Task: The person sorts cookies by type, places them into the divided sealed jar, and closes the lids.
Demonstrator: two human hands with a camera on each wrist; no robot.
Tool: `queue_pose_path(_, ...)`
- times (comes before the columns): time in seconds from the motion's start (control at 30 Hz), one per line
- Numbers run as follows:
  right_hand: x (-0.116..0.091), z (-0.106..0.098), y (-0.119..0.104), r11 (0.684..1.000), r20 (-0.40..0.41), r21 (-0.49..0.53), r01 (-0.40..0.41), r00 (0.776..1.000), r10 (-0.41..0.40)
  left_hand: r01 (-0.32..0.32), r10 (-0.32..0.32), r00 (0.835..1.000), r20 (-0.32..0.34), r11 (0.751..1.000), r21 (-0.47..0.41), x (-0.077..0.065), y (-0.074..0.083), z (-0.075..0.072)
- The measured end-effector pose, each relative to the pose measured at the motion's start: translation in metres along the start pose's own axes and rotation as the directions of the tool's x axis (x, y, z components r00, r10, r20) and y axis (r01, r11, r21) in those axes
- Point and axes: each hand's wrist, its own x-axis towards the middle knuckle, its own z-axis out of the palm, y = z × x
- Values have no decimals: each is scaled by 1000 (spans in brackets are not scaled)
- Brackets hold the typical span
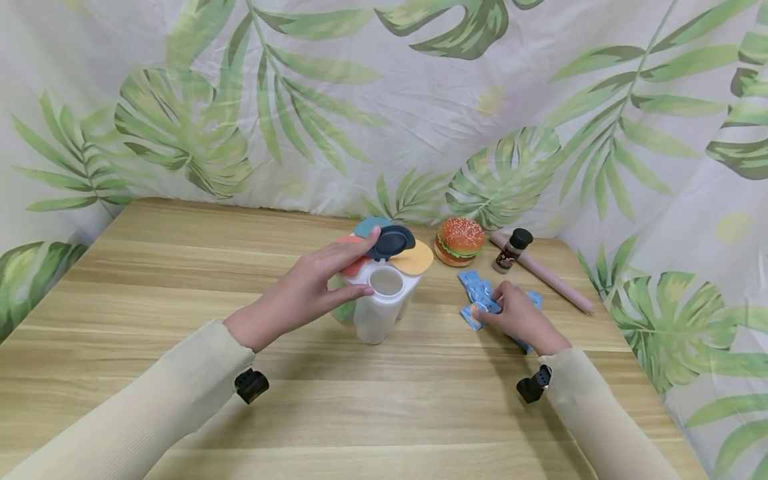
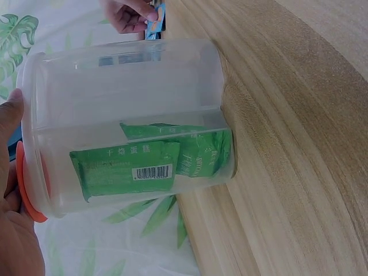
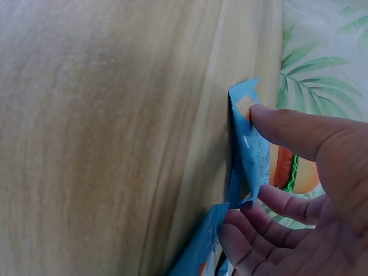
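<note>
A clear plastic storage container (image 1: 379, 320) with several coloured lids stands upright on the table. Its dark blue lid (image 1: 391, 241) is flipped up, leaving one round opening uncovered. My left hand (image 1: 312, 283) holds the container's top, thumb at the rim and fingers by the raised lid. Through the wall in the left wrist view, green printed packets (image 2: 126, 169) show in one compartment. To the right, my right hand (image 1: 521, 315) pinches a small blue packet (image 3: 248, 138), its thumb on the upper part and fingers at the lower end. More blue packets (image 1: 471, 283) lie around that hand.
Behind the blue packets sits a toy hamburger (image 1: 459, 240). A small black-capped bottle (image 1: 511, 252) stands beside it, near a long pinkish stick (image 1: 558, 283) lying on the table. A leaf-print cloth (image 1: 336, 100) hangs along the wooden table's (image 1: 384, 413) back edge.
</note>
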Motion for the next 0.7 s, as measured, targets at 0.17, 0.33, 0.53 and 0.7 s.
queue_pose_path(0.17, 0, 1, 1, 1000, -7, 18, 4, 1000, -4, 9, -9, 1000, 4, 1000, -1, 0, 1, -1)
queue_pose_path(0.33, 0, 3, 1, 1000, -42, 11, 24, 999, -23, 11, -11, 1000, 9, 1000, 6, 0, 1, -1)
queue_pose_path(0.53, -3, 5, 1, 996, -93, 40, 77, 993, -73, 5, -5, 1000, 12, 1000, 1, 0, 0, -1)
queue_pose_path(0.7, -6, 5, 0, 991, -121, 73, 111, 987, -102, 2, -2, 1000, 11, 1000, -3, 0, 0, -1)
